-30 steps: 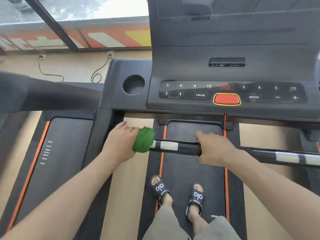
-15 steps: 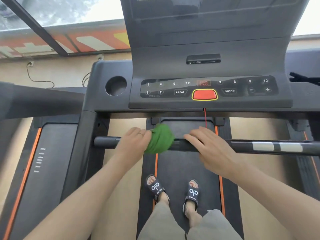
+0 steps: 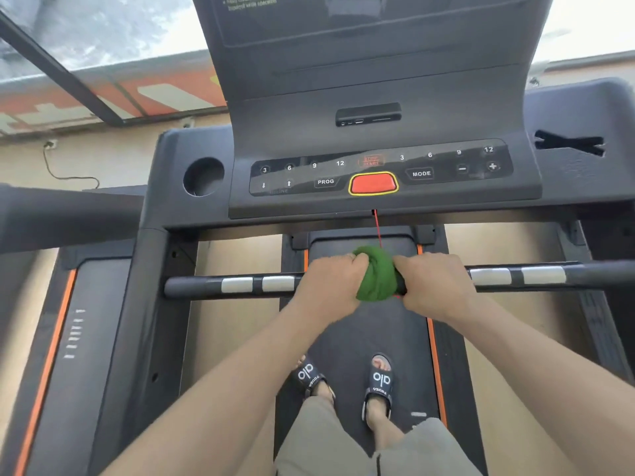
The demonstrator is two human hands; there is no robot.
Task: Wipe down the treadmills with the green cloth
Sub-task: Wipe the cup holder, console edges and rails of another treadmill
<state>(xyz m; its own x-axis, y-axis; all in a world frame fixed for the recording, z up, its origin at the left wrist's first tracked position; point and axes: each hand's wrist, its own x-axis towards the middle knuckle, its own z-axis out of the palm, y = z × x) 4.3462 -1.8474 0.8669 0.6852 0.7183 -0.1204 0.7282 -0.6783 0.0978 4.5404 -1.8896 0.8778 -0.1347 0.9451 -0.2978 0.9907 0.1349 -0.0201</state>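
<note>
The green cloth (image 3: 376, 274) is bunched around the middle of the treadmill's black crossbar (image 3: 213, 286), which carries silver grip plates on both sides. My left hand (image 3: 328, 283) grips the cloth and bar from the left. My right hand (image 3: 434, 285) curls over the bar and presses against the cloth's right side. Both hands sit side by side over the running belt (image 3: 360, 334). The bar under the cloth and hands is hidden.
The console (image 3: 378, 173) with buttons and a red stop key (image 3: 373, 183) rises just beyond the bar; a red safety cord (image 3: 377, 228) hangs from it to the cloth. A cup hole (image 3: 203, 176) sits at its left. A second treadmill (image 3: 68, 338) stands on the left. My sandalled feet (image 3: 343, 379) are on the belt.
The cloth and my left hand slid rightward along the bar from its left end to the middle. My right hand closed down on the bar beside the cloth.
</note>
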